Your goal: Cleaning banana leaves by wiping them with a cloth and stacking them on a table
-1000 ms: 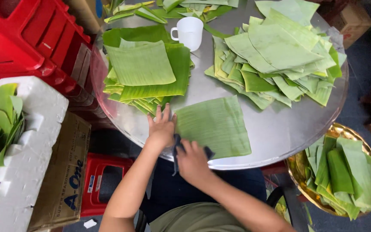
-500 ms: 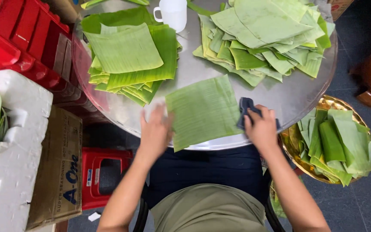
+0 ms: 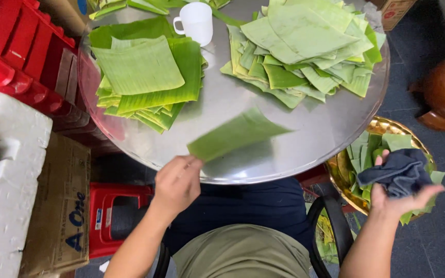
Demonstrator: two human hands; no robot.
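The left hand (image 3: 175,183) is now pinching the near corner of the banana leaf (image 3: 235,135) and lifting it off the round metal table (image 3: 305,144), where half a second ago it was lying flat under both hands. The right hand (image 3: 397,198) has swung out over the brass tray (image 3: 342,172), gripping the dark cloth (image 3: 398,171).

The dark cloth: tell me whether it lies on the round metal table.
No, the right hand holds the dark cloth off the table, above the gold tray.
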